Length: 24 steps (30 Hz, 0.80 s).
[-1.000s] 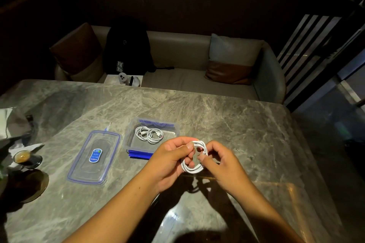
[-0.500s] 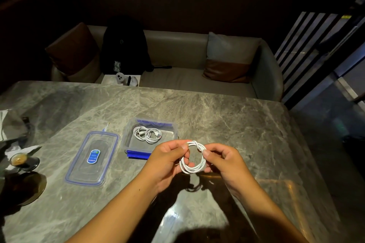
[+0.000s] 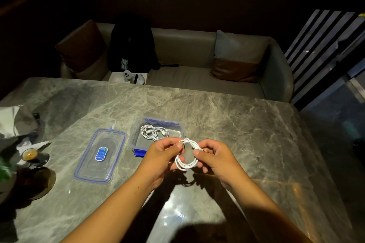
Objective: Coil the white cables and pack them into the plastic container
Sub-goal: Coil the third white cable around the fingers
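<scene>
A white cable is wound into a small loop that I hold above the marble table. My left hand pinches the loop's left side and my right hand pinches its right side near the top. Just behind my hands stands the clear plastic container with blue clips, lid off. Two coiled white cables lie inside it. The container's clear lid, blue-rimmed with a blue sticker, lies flat on the table to its left.
A small glass with a dark drink sits on a saucer near the table's left edge, with crumpled paper behind it. Beyond the table's far edge is a sofa with cushions, a black backpack and white controllers.
The loop has stayed between both hands; my fingers have shifted slightly around it and the view has dipped a little. The container and lid have not moved.
</scene>
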Each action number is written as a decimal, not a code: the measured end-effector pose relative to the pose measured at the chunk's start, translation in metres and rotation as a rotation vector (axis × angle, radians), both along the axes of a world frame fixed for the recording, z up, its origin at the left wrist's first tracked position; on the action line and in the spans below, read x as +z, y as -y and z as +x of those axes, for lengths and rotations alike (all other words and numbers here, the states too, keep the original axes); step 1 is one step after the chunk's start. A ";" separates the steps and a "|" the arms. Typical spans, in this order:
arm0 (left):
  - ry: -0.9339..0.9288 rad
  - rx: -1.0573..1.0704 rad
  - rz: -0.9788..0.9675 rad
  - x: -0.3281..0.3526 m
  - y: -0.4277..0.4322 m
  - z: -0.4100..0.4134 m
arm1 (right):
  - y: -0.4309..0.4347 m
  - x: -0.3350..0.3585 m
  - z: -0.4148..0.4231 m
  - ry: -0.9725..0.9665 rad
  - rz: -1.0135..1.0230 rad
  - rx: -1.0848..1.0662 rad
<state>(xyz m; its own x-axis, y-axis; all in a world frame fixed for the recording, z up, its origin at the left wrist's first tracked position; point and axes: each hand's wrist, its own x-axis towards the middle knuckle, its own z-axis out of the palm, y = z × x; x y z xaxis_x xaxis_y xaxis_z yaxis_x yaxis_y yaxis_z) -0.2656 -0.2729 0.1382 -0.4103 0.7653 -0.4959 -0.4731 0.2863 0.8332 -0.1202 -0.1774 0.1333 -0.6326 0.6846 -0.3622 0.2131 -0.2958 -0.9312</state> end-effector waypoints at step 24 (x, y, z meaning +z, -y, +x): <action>-0.694 -0.093 -0.367 -0.121 -0.056 -0.142 | -0.030 -0.126 -0.166 0.293 -0.389 -0.398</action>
<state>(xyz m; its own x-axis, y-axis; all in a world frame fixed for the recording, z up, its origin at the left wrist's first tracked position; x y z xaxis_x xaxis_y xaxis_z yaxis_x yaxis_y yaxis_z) -0.4076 -0.2170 0.0175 -0.6610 0.6484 -0.3777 0.1593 0.6131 0.7738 -0.2859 -0.1476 0.0072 -0.1937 0.6301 -0.7519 0.2469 -0.7105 -0.6590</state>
